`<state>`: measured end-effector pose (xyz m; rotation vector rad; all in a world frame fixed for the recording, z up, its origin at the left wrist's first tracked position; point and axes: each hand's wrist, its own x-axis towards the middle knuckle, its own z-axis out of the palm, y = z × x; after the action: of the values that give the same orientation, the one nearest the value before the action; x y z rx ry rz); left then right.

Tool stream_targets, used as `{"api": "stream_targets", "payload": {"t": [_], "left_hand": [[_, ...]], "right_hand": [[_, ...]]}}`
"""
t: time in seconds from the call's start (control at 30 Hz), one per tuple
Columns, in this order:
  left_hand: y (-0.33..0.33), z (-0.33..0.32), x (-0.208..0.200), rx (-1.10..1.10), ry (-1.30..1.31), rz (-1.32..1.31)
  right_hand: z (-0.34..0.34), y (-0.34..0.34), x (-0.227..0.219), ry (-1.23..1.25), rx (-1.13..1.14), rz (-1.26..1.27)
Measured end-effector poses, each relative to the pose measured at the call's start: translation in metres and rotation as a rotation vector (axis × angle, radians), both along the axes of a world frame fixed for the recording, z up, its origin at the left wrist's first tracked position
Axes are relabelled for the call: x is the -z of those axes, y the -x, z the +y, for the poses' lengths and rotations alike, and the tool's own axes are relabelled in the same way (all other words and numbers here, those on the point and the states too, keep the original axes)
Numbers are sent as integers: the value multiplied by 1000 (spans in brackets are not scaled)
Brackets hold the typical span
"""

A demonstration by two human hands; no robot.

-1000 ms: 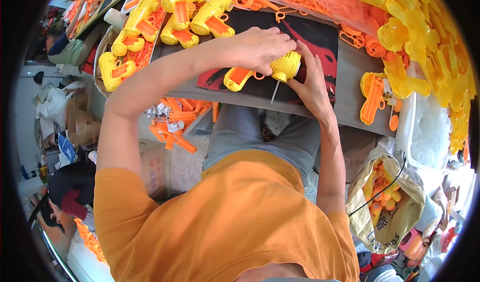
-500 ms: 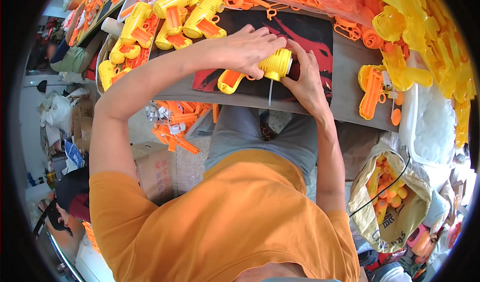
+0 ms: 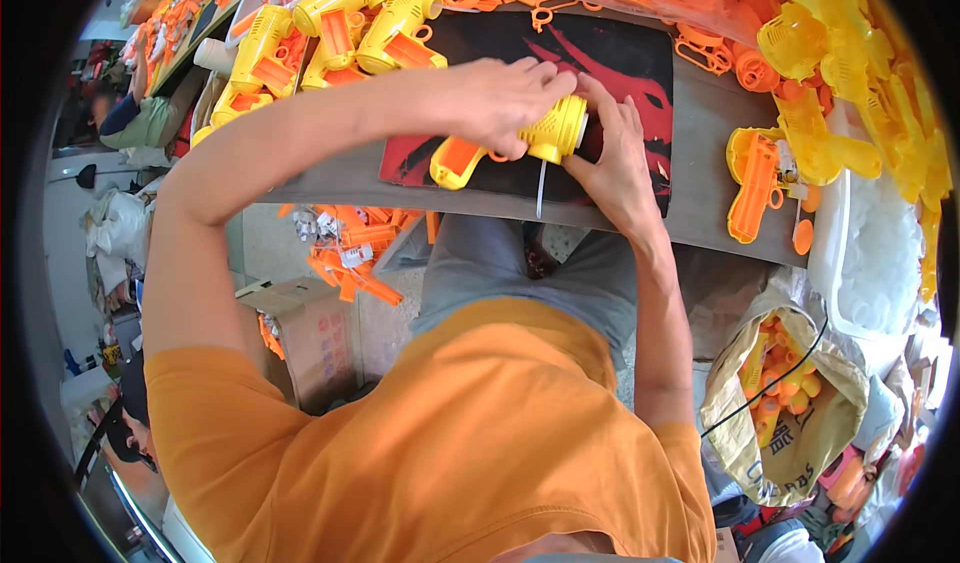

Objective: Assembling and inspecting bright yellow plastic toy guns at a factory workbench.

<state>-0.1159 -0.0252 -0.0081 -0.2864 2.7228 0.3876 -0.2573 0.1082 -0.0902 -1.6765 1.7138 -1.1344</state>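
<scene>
Left hand, yours (image 3: pixel 515 103): closed from above around a yellow toy gun (image 3: pixel 557 128), its orange-inset grip pointing left. Right hand, yours (image 3: pixel 612 148): thumb and fingers curved about the gun's white-rimmed front end; whether they gripped it could not be told, the contact being partly hidden. Gun's position: over the black-and-red mat (image 3: pixel 480 38) in front of you, on the grey table (image 3: pixel 715 143). Below the gun: one thin pale rod (image 3: pixel 541 191). At your left: several yellow toy guns (image 3: pixel 400 23), heaped. At your right: one orange grip piece (image 3: pixel 753 191).
</scene>
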Motion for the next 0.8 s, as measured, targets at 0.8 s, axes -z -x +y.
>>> {"api": "stream_targets", "payload": {"t": [0.8], "left_hand": [[-34,31,-8,-109,138,506]], "right_hand": [[20,0,-17,-281,-72,-954]]}}
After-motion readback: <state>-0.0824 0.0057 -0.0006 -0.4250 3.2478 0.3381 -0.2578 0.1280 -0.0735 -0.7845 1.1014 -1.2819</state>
